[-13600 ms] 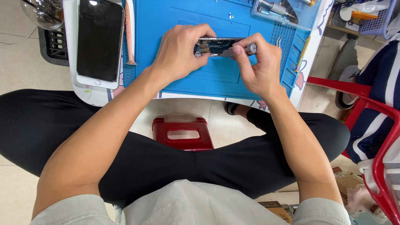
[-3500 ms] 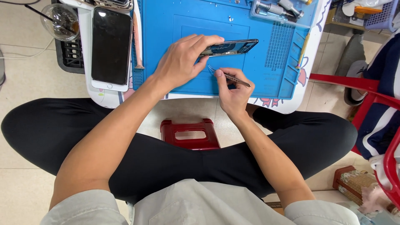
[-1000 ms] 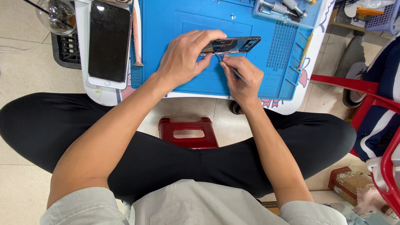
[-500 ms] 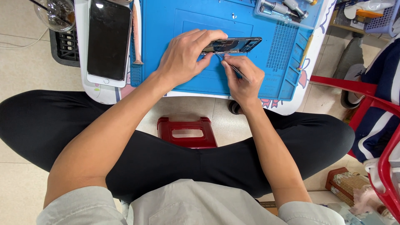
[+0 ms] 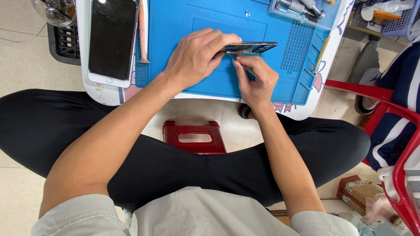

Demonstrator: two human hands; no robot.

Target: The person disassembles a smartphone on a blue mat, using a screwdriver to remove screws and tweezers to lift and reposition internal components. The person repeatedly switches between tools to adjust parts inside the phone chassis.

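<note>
- Opened phone body [image 5: 251, 47] is held tilted on its edge over the blue repair mat [image 5: 210, 26], pinched by the left hand [image 5: 194, 57].
- Thin metal tool [image 5: 247, 69] is pinched between pressed-together fingers of the right hand [image 5: 256, 81], its tip at the phone's lower edge.
- Detached phone screen [image 5: 112, 39] lies well left.
</note>
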